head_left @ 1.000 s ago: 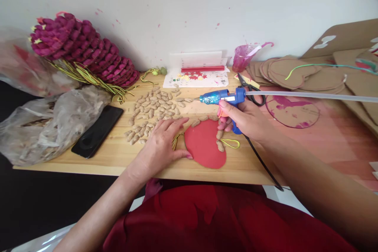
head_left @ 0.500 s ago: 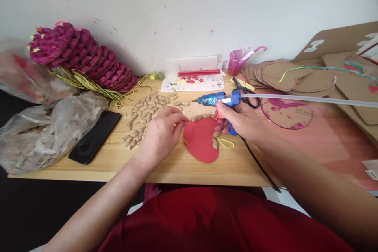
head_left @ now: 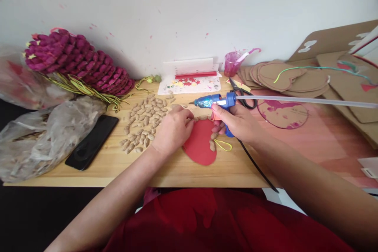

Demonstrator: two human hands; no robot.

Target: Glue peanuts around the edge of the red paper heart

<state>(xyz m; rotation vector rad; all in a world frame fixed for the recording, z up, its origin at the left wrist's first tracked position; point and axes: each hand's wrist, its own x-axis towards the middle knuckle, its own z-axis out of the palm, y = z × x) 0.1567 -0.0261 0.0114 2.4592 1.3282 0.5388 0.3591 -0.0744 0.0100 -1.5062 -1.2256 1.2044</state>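
Note:
My right hand (head_left: 240, 123) is wrapped round a blue glue gun (head_left: 208, 101), its nozzle pointing left and a long clear glue stick (head_left: 295, 99) out of its back. Under it lies a red heart-shaped piece (head_left: 201, 147) with peanuts (head_left: 212, 145) along its top and right edge and a yellow loop of cord (head_left: 224, 145) at its right. My left hand (head_left: 173, 130) is closed, fingertips down at the heart's upper left edge; whatever they pinch is hidden. Loose peanuts (head_left: 144, 116) are spread to the left of this hand.
Left are a black phone (head_left: 92, 141), a plastic bag (head_left: 53, 138) and a stack of magenta peanut-edged pieces (head_left: 79, 61). At the back are star cutouts (head_left: 189, 82), a stained cup (head_left: 232, 65) and scissors (head_left: 245, 96). Cardboard shapes (head_left: 274, 75) are piled on the right.
My left hand has moved right and slightly down, its fingertips now against the heart's upper left edge. The glue gun stays in my right hand above the heart. The view has shifted slightly.

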